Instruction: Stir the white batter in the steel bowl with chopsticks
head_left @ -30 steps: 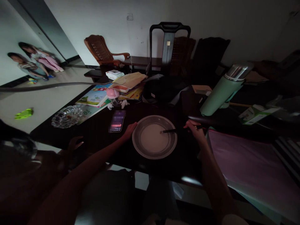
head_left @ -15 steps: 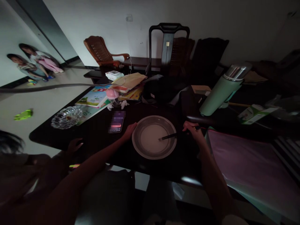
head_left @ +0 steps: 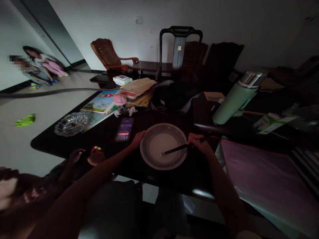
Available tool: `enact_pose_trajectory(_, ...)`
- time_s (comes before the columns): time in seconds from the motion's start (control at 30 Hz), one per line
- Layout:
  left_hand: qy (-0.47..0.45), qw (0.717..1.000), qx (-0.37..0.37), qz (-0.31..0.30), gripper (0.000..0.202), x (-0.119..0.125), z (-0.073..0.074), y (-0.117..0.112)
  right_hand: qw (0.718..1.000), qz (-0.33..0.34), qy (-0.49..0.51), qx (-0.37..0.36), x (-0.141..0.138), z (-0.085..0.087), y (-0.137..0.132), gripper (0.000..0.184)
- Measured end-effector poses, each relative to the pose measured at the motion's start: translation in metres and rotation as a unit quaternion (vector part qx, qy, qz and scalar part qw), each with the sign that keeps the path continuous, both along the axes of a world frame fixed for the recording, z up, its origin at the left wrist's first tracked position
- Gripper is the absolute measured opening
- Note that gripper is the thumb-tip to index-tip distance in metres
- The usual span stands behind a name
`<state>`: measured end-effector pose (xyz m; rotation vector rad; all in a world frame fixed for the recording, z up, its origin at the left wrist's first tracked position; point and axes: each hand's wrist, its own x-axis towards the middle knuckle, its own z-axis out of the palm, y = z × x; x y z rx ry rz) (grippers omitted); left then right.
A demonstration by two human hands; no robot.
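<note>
A round metal basin (head_left: 146,159) with whitish liquid (head_left: 159,142) stands on the dark table in front of me. My left hand (head_left: 138,139) grips its left rim, the fingertips partly out of sight. At the basin's right rim, my right hand (head_left: 198,142) is closed around black chopsticks (head_left: 176,149), which slant down to the left. Their pale tips dip into the liquid. A lit phone (head_left: 125,129) lies left of the basin, beyond my left forearm.
Books (head_left: 98,103), a glass dish (head_left: 72,123), a pink-topped item (head_left: 120,99) and a black bag (head_left: 174,96) lie on the table (head_left: 50,144). A green thermos (head_left: 233,99) and pink folder (head_left: 264,172) are right. Another person's hand (head_left: 96,156) is left; two people crouch far left.
My right hand has moved left to the basin's rim, and the chopstick tips have shifted left and lower in the liquid. The nearby person's hand has risen to the table edge with something bright.
</note>
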<state>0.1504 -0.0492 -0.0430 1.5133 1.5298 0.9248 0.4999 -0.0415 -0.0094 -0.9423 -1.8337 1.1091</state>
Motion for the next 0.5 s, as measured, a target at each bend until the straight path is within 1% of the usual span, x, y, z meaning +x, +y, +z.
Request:
enact_pose_trajectory(0.07,0.006,1.0,-0.01,0.009,0.039,-0.001,0.0,0.0,1.0,0.01,-0.007,0.001,-0.006,-0.001,-0.001,0.031)
enact_pose_trajectory(0.13,0.009,1.0,-0.013,0.012,0.038,-0.001,0.001,0.0,1.0,-0.007,-0.003,0.005,-0.005,-0.001,0.0,0.03)
enact_pose_trajectory(0.23,0.006,1.0,-0.006,0.004,0.035,-0.001,0.001,-0.001,0.999,-0.044,0.011,0.005,0.007,0.0,0.004,0.043)
enact_pose_trajectory(0.3,0.004,1.0,-0.011,0.009,0.037,-0.001,0.0,-0.001,0.999,-0.049,0.018,0.002,0.012,0.0,0.004,0.052)
enact_pose_trajectory(0.37,-0.002,1.0,-0.018,0.018,0.04,-0.001,-0.001,0.0,1.0,-0.027,0.014,-0.004,0.009,0.0,0.001,0.052)
enact_pose_trajectory(0.43,-0.008,0.999,-0.023,0.023,0.041,-0.001,-0.003,0.001,1.0,0.004,0.001,-0.01,0.0,-0.001,-0.001,0.046)
enact_pose_trajectory(0.5,-0.01,1.0,-0.02,0.014,0.041,-0.002,-0.005,0.002,1.0,0.016,-0.007,-0.011,-0.007,-0.001,-0.002,0.037)
